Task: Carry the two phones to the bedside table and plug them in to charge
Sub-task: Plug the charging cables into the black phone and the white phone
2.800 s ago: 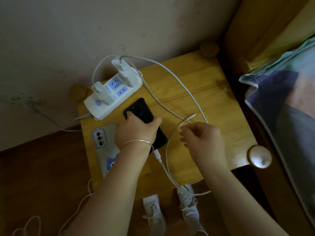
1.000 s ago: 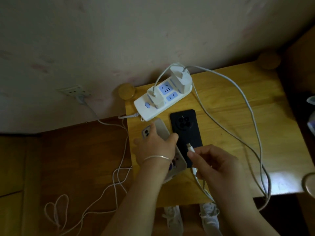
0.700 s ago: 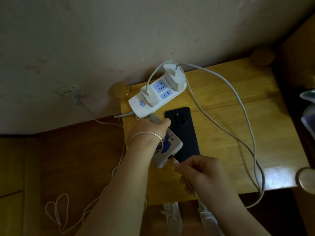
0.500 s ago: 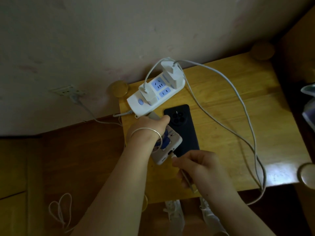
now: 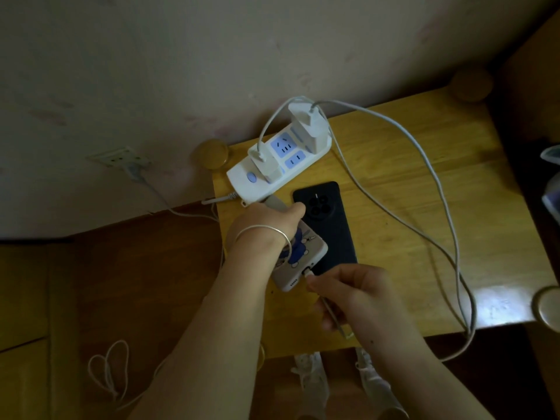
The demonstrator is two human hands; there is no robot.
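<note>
Since half a second back, connector tip now sits at the cased phone port; before it was just short. Left hand wrapped around that phone, tilted off the bedside table. Right hand pinches the cable plug. Black phone flat at 1 o'clock of it. Next: push straight in, confirm seating.

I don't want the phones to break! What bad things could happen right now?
The left hand holds the cartoon-case phone tilted over the bedside table; it might slip. The right hand is pushing the plug in; crooked, it could jam. Charging cables hang off the table's edge, easy to snag.
</note>
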